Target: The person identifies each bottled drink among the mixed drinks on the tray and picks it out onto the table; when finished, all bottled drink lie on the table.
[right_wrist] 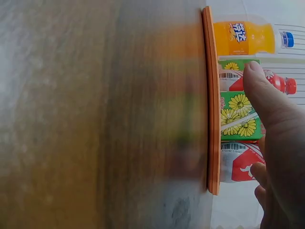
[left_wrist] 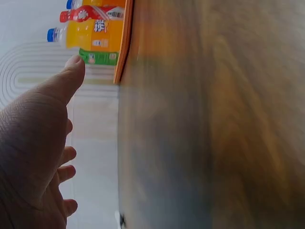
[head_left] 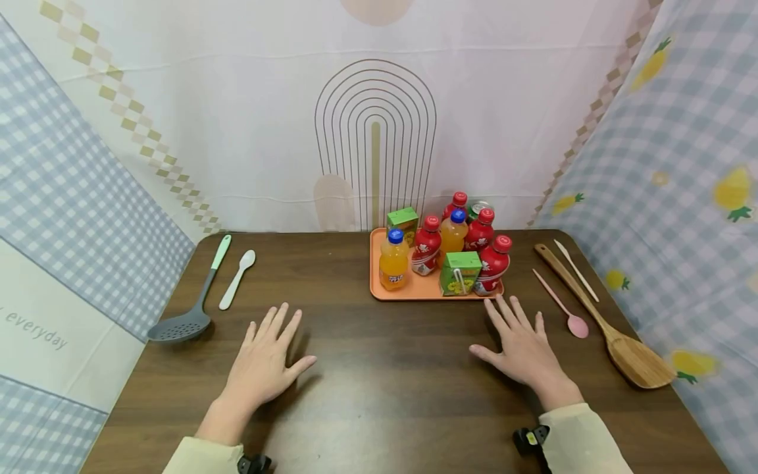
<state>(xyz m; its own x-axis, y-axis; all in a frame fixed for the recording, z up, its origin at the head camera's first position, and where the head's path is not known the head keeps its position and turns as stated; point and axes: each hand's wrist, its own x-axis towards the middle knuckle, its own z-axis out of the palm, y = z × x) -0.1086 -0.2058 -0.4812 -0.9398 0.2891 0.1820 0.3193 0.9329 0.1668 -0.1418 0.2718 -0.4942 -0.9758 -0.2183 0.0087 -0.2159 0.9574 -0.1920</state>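
Note:
In the head view the left hand (head_left: 262,363) is spread palm down over the left half of the table, holding nothing. The right hand (head_left: 524,345), also spread and empty, is just in front of the right end of an orange tray (head_left: 435,297). On the tray stand an orange drink bottle with a blue cap (head_left: 393,263), another behind it, several red bottles (head_left: 426,247), a green can and two green cartons (head_left: 460,274). The left wrist view shows the left hand (left_wrist: 35,138) with its thumb apart; the right wrist view shows the right hand (right_wrist: 286,152) beside the tray (right_wrist: 213,105).
A grey slotted turner (head_left: 182,326) and a white spoon (head_left: 238,280) lie at the left. Along the right lie a pink spoon (head_left: 577,326), a wooden spatula (head_left: 636,361) and a thin white utensil (head_left: 577,271). Curtains surround the brown table (head_left: 379,395).

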